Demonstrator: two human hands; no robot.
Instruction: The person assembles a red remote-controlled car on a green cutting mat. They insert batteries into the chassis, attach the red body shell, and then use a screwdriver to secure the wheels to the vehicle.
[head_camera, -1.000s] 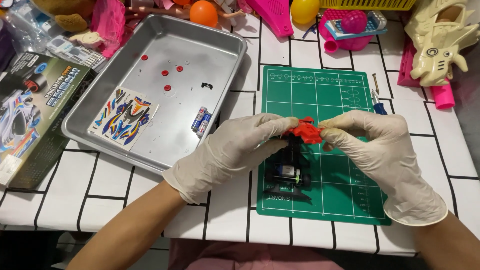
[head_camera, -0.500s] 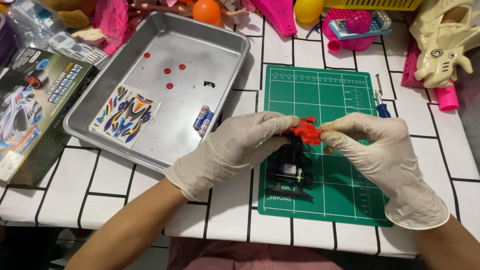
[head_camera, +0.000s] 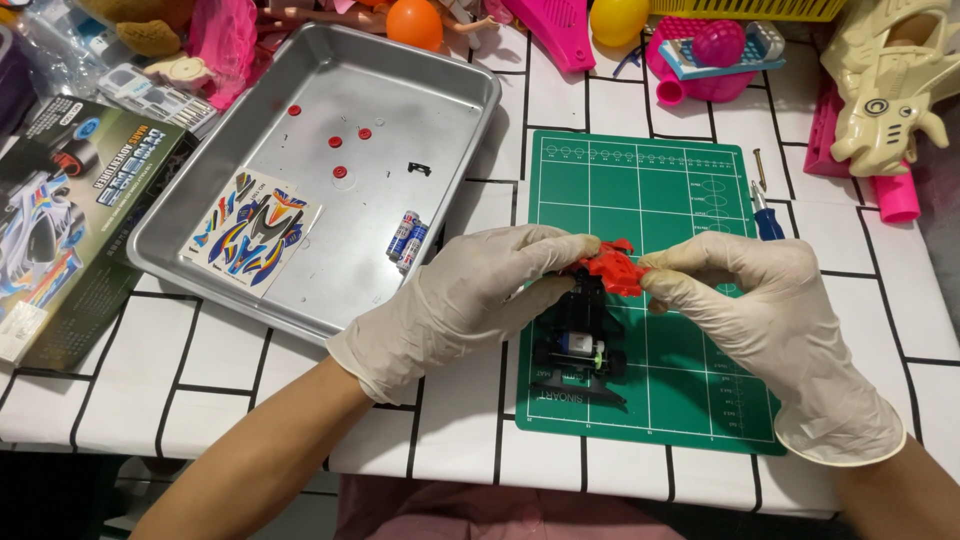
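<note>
Both my hands wear pale latex gloves. My left hand (head_camera: 480, 290) grips the front of a small black toy car chassis (head_camera: 582, 345) that rests on a green cutting mat (head_camera: 650, 190). My right hand (head_camera: 770, 320) pinches a red plastic part (head_camera: 612, 268) against the chassis front. The fingertips of both hands meet at that red part. A small motor shows in the rear of the chassis.
A metal tray (head_camera: 440, 75) at the left holds a sticker sheet (head_camera: 255, 232), two batteries (head_camera: 408, 240), red round pieces (head_camera: 335, 140) and a tiny black part (head_camera: 420, 168). A kit box (head_camera: 60, 215) lies far left. A screwdriver (head_camera: 765, 205) lies right of the mat. Toys crowd the back edge.
Both hands stay at the red part on the chassis; the fingers have shifted only slightly. Nothing else has moved.
</note>
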